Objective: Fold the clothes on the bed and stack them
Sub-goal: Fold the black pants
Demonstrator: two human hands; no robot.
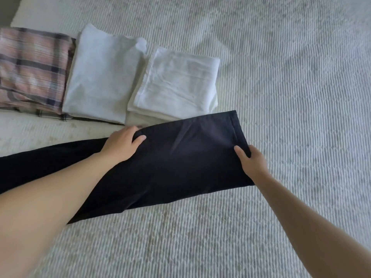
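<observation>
Forearms reach in from bottom edge, both onto dark navy garment (170, 165) lying w/ long side across white ribbed bedspread (281, 97). L hand (122, 144) grips garment's far edge, thumb on top, fingers tucked under fabric. R hand (252, 159) pinches right hem corner, thumb on top. Beyond garment, row of folded items: small white folded stack (176, 85) just behind hem, larger white folded piece (104, 77) to its left, pink plaid folded cloth (32, 69) at far left, touching.
</observation>
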